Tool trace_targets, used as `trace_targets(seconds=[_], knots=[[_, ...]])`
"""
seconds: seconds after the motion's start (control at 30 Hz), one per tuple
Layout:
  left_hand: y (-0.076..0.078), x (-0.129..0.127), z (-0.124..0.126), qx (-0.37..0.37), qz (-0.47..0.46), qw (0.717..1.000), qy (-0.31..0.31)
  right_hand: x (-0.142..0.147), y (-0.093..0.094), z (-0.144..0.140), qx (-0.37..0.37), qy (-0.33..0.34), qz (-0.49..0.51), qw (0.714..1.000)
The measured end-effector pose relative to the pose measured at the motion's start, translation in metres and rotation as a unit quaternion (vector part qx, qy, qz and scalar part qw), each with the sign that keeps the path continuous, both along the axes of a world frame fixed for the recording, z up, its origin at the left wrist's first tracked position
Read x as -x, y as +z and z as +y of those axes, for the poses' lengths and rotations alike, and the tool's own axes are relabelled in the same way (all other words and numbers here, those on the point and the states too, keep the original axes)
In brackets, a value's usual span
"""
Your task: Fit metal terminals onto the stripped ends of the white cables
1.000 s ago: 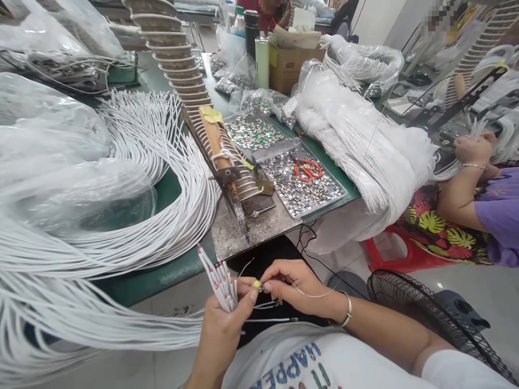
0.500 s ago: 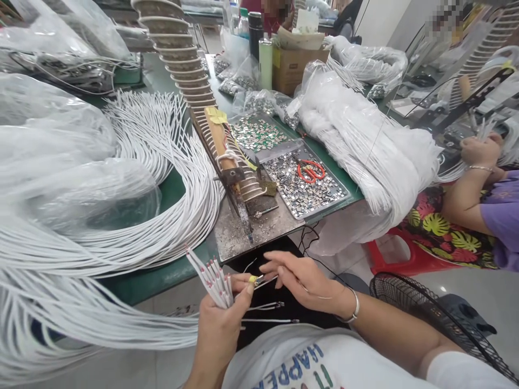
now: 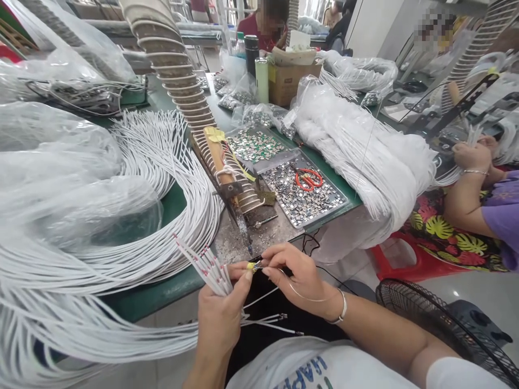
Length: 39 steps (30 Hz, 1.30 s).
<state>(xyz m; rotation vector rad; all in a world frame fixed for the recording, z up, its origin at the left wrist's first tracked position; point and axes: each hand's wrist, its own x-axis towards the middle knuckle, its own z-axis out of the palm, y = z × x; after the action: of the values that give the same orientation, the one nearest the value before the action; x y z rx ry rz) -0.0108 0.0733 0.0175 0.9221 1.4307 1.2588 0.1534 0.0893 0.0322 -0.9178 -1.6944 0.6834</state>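
Both hands meet just below the near edge of the table (image 3: 162,294); the left hand (image 3: 221,319) is closed around a fan of white wires (image 3: 203,267) with red-marked tips, its thumb bearing a yellow cap pressed toward the right; the right hand (image 3: 298,275) pinches a small piece at that thumb tip, fingers curled, a thin loop of wire trailing under its wrist, which wears a bracelet (image 3: 339,313); a few loose leads (image 3: 271,321) hang below the hands over a dark lap.

Just beyond the hands stands a ribbed rack (image 3: 190,102), rising steeply from a worn metal plate (image 3: 259,229) on the green table; right of the rack lies a tray (image 3: 304,192) of small shiny parts with red scissors (image 3: 307,178) on it; a second heap of such parts (image 3: 253,145) lies behind the tray; left of the rack a great sweep of white cables (image 3: 154,216) curves round clear plastic bags (image 3: 65,178); right of the tray a thick white bundle (image 3: 365,156) in plastic droops over the table edge.

Far behind the rack are a box (image 3: 287,81) and a dark bottle (image 3: 251,51); right of the bundle another person's hand (image 3: 470,156) works at wires; a black fan (image 3: 438,324) stands on the floor below.
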Motion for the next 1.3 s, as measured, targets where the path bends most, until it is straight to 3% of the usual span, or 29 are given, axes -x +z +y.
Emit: trace_targets(seconds=[0.3,0.9,1.1,1.3], knots=[[0.013,-0.007,0.013,-0.032,0.010,0.999,0.005,0.005,0.006,0.010,-0.023,-0.014,-0.006,1.000],[0.005,-0.005,0.014,-0.022,0.016,0.999,0.019,0.006,0.011,0.013,-0.031,0.000,-0.023,0.999],[-0.002,-0.005,0.007,0.019,-0.057,0.998,0.037,0.007,-0.004,0.007,-0.028,0.010,-0.029,0.999],[0.009,-0.010,0.007,0.064,-0.145,0.985,0.064,0.008,-0.008,0.005,-0.054,0.010,-0.023,0.998]])
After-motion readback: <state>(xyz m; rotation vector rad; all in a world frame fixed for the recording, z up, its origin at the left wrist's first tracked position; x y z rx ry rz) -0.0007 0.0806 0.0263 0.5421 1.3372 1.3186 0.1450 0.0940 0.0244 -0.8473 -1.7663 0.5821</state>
